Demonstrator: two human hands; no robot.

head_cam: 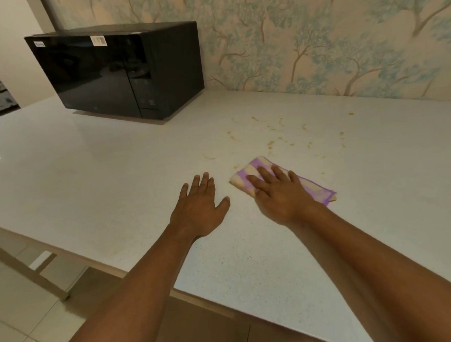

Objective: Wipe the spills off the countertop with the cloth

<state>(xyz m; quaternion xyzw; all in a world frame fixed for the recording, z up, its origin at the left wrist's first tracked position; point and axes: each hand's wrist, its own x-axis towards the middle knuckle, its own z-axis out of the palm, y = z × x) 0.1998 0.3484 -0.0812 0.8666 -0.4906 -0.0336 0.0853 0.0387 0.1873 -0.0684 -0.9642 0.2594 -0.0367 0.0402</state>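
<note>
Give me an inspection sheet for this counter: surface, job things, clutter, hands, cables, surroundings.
Surface: white speckled countertop, brownish spills scattered beyond the cloth.
Job things: folded purple-and-cream cloth lying flat, near the closest spills.
Clutter: black microwave at the back left, door closed.
Hands: right hand flat on the cloth; left hand open, empty, beside it.
Cables: nothing seen.
Surroundings: tree-patterned wallpaper behind; tiled floor below left.

One head-worn wide-angle camera looks forward and down from above the near edge of the countertop point(88, 184), facing the wallpapered wall point(316, 33). Both forearms reach in from below; the microwave point(123, 71) sits far left.
</note>
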